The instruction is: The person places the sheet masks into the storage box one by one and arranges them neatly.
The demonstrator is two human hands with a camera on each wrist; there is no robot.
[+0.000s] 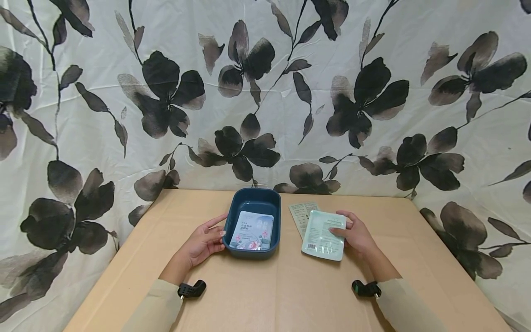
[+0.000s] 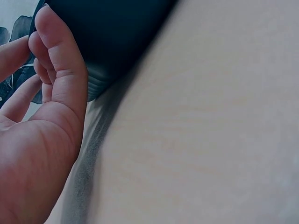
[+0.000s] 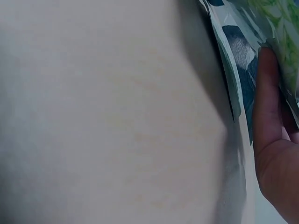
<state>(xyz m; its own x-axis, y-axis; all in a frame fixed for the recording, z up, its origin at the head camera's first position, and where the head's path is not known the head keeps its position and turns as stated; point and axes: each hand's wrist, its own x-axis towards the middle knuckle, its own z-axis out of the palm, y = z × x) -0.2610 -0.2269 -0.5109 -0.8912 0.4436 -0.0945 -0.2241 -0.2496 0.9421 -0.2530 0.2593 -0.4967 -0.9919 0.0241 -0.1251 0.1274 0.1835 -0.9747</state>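
Observation:
A dark blue plastic bin (image 1: 257, 253) stands on the table in the head view, with a pale blue sheet mask packet (image 1: 251, 230) printed with pink flowers lying in it. At the bin's left rim, my left hand (image 1: 205, 242) pinches the edge; the left wrist view shows the thumb against the bin's dark wall (image 2: 117, 37). To the right, my right hand (image 1: 358, 235) holds a mint green sheet mask packet (image 1: 323, 237) by its right side, thumb on top. Its underside (image 3: 285, 23) shows a green leafy print. Partly beneath it lies another pale green packet (image 1: 300, 213).
The tan table (image 1: 265, 295) reaches back to a white cloth (image 1: 298, 120) with dark flowers hanging behind it. Black bands with small devices (image 1: 191, 289) sit on both wrists. Beige sleeves (image 1: 155, 304) cover the forearms.

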